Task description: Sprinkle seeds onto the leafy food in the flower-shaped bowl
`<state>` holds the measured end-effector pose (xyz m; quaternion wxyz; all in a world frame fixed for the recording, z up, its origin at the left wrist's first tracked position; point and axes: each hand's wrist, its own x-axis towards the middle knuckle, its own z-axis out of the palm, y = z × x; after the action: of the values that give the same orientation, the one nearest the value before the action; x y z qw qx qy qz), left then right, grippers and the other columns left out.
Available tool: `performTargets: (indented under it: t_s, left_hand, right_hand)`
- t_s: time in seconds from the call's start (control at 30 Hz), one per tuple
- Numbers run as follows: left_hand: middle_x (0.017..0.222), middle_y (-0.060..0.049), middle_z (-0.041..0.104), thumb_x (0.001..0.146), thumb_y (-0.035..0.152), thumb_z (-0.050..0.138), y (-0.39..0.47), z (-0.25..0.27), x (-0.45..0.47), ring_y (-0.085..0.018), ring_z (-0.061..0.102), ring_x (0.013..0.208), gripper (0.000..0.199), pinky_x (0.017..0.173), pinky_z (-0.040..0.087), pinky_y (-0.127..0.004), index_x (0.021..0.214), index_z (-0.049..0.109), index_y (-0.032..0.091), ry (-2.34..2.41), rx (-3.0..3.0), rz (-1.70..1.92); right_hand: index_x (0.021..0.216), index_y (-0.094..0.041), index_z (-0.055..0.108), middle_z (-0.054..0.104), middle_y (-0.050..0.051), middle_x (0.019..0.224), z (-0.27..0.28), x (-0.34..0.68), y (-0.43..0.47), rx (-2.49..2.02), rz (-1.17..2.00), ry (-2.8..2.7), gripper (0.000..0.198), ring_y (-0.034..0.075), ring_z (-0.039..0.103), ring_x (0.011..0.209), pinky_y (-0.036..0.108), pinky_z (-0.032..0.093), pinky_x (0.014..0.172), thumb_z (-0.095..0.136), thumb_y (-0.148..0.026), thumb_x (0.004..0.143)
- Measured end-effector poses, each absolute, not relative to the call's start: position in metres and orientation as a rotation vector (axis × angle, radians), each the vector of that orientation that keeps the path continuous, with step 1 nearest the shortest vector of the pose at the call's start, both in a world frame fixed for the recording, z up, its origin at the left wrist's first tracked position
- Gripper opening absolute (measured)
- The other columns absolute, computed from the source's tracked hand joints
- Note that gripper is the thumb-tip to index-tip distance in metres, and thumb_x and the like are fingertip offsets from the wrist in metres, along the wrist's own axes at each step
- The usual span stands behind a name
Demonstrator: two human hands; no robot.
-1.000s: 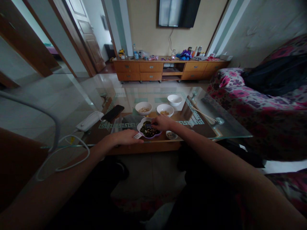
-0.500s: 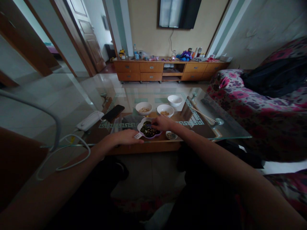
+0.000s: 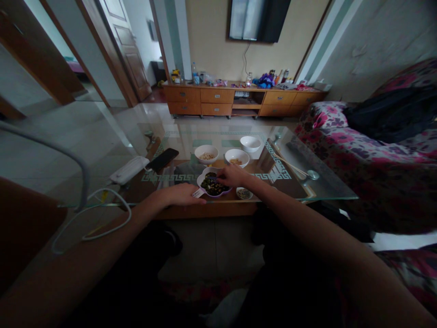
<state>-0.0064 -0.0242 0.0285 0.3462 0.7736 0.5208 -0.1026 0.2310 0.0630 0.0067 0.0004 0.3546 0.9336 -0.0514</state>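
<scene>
A flower-shaped dish with a short handle and a pale rim stands near the front edge of the glass table. Dark mixed bits, perhaps seeds or dried leaves, fill it. At its handle is my left hand, closed on it from the left. Over the dish's right side my right hand reaches down with fingers pinched among the bits; what they hold is hidden. Just right of the dish sits a small bowl of pale seeds. Behind it are a white bowl with tan pieces and another white bowl with pale pieces.
A third white bowl is farther back. Chopsticks lie on the right of the glass table. To the left are a phone, a white power strip and a looped white cable. A flowered sofa borders the right.
The camera view has shifted slightly. Both hands keep nearly the same places, the left at the dish handle and the right in the dish.
</scene>
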Motion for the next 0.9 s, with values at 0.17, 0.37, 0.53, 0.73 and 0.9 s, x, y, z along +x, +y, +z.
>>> performTargets:
  t_s: [0.17,0.37,0.53,0.73,0.9]
  left_hand:
    - [0.099,-0.010,0.072,0.088,0.064,0.057,-0.0255,0.0290,-0.0051,-0.022,0.066,0.077,0.053,0.069,0.049,-0.030,0.110,0.066,0.017,1.344,1.990,-0.256]
    - [0.098,-0.009,0.072,0.089,0.060,0.059,-0.0280,0.0330,-0.0040,-0.020,0.067,0.074,0.047,0.067,0.049,-0.028,0.108,0.065,0.017,1.313,1.986,-0.251]
    - [0.100,-0.009,0.073,0.089,0.060,0.059,-0.0284,0.0312,-0.0051,-0.020,0.068,0.070,0.049,0.063,0.049,-0.027,0.111,0.064,0.017,1.306,1.940,-0.243]
    - [0.096,-0.008,0.073,0.089,0.061,0.059,-0.0285,0.0275,-0.0091,-0.022,0.068,0.073,0.047,0.066,0.049,-0.029,0.107,0.066,0.018,1.301,1.956,-0.222]
    - [0.100,-0.009,0.073,0.089,0.060,0.059,-0.0279,0.0289,-0.0093,-0.022,0.068,0.077,0.048,0.068,0.050,-0.029,0.108,0.066,0.017,1.296,1.966,-0.213]
  right_hand:
    - [0.105,-0.020,0.082,0.079,0.010,0.089,0.0090,0.2283,0.0610,1.116,-0.148,2.914,0.028,0.018,0.065,0.070,0.031,0.036,0.065,0.059,-0.034,0.098]
    - [0.103,-0.020,0.083,0.079,0.010,0.087,0.0061,0.2259,0.0622,1.144,-0.143,2.907,0.028,0.018,0.064,0.069,0.032,0.036,0.065,0.059,-0.033,0.097]
    - [0.101,-0.020,0.082,0.078,0.010,0.086,0.0055,0.2242,0.0626,1.141,-0.139,2.915,0.028,0.018,0.064,0.069,0.031,0.037,0.064,0.059,-0.034,0.097]
    - [0.103,-0.020,0.083,0.078,0.009,0.085,0.0051,0.2220,0.0637,1.109,-0.133,2.916,0.031,0.017,0.063,0.066,0.030,0.035,0.062,0.057,-0.036,0.098]
    - [0.103,-0.019,0.082,0.077,0.009,0.084,0.0047,0.2236,0.0662,1.087,-0.147,2.938,0.031,0.016,0.062,0.066,0.030,0.032,0.061,0.057,-0.037,0.098]
